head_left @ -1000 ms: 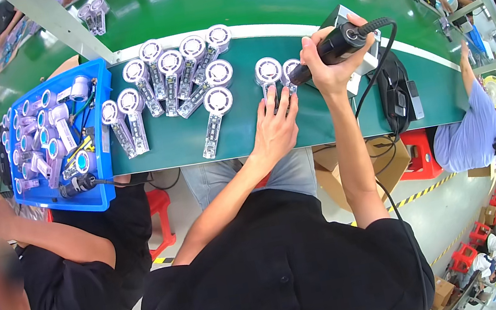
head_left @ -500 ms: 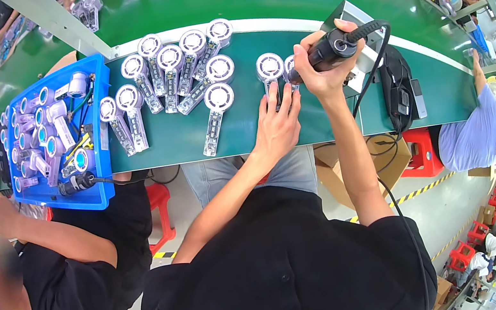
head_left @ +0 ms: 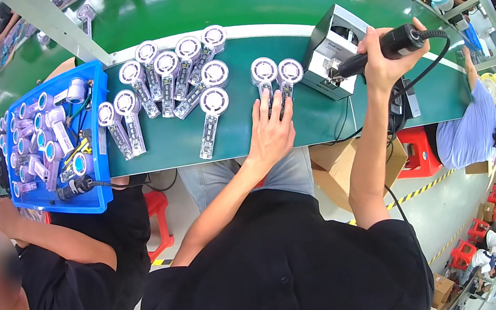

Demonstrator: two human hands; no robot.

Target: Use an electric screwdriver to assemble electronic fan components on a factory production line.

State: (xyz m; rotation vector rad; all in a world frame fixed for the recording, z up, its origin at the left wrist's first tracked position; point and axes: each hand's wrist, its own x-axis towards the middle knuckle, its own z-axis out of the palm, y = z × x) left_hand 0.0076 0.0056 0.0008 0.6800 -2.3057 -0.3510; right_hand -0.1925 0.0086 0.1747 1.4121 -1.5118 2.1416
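Note:
In my right hand (head_left: 385, 58) is a black corded electric screwdriver (head_left: 402, 41), its fingers wrapped round the body. The screwdriver's tip points left into the front of a grey metal box (head_left: 324, 71), which looks like a screw feeder. My left hand (head_left: 272, 130) lies open, fingertips resting on the handles of two handheld fans with opened handles, a left one (head_left: 264, 70) and a right one (head_left: 290, 71). Left of it, a single handheld fan (head_left: 214, 102) lies with its handle toward me. Several more fans (head_left: 166, 64) form a group behind it.
A blue tray (head_left: 104, 171) at the left holds several pale purple fans and another corded tool (head_left: 76, 187). A co-worker (head_left: 75, 254) sits close at my left. Black cable (head_left: 439, 69) hangs from my screwdriver. A black pouch (head_left: 398, 108) lies beyond the metal box.
My right hand has carried the screwdriver rightward from the fans to the metal box. My left hand stays on the fan handles, and both fans now show.

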